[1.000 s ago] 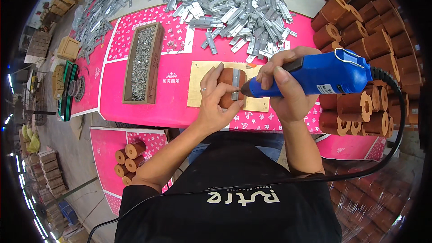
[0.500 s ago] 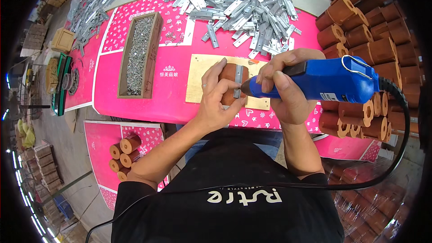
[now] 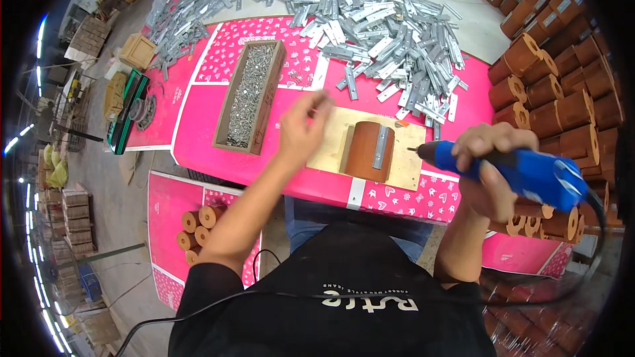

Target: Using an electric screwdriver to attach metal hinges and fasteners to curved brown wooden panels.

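Right fingers point(image 3: 471, 143) gripping blue driver point(image 3: 532, 175); left hand point(image 3: 302, 133) blurring, can't tell.
I'm holding clear of metal strip point(image 3: 381, 147); contact likely needing leftward travel.

My worktable point(image 3: 198, 119), dressed in bright pink sheeting with white-patterned panels, spreads out ahead of me. Toward its far side, I have a wide heap of flat silver-grey metal strips point(image 3: 370, 16), lying partly on a pale surface point(image 3: 456, 0) behind the pink. Nearer me sit a long wooden box point(image 3: 270, 102) and, to its right, a flat yellowish board point(image 3: 331, 149). By my left arm, a second pink-covered surface point(image 3: 170, 208) bears several reddish-brown hollow cylinders point(image 3: 191, 219).
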{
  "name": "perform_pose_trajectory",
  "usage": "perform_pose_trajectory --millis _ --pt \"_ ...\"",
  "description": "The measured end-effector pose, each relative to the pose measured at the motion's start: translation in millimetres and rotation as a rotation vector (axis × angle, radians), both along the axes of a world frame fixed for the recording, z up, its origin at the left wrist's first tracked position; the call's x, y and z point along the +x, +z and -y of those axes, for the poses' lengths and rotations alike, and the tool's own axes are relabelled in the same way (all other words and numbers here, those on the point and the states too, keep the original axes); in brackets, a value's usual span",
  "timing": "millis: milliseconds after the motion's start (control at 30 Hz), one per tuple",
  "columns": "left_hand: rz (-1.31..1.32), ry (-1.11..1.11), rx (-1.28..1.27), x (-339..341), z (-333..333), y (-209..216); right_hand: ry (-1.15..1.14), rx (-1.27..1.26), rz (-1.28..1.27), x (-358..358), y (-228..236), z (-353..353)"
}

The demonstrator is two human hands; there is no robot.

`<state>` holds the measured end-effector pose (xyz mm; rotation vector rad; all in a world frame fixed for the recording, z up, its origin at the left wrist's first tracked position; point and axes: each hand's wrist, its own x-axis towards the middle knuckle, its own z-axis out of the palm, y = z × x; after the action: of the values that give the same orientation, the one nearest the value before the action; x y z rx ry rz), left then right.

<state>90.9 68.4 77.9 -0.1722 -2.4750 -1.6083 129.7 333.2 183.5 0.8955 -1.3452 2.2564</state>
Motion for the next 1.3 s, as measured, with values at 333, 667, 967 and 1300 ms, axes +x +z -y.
perform_pose_trajectory --millis 333,667,967,1300 --pt "-0.012 0.140 -0.891 -116 6 -47 -0.420 0.071 0.328 2 -82 0" --pt "0.167 -0.568 -0.769 6 -14 11 -0.451 0.055 0.236 3 -86 -10" --pt "0.123 -0.597 -0.531 12 -30 36 -0.475 0.038 0.279 1 -85 -5" --pt "-0.731 -0.349 -0.758 50 -30 27 -0.438 -0.018 0.245 2 -88 -18"
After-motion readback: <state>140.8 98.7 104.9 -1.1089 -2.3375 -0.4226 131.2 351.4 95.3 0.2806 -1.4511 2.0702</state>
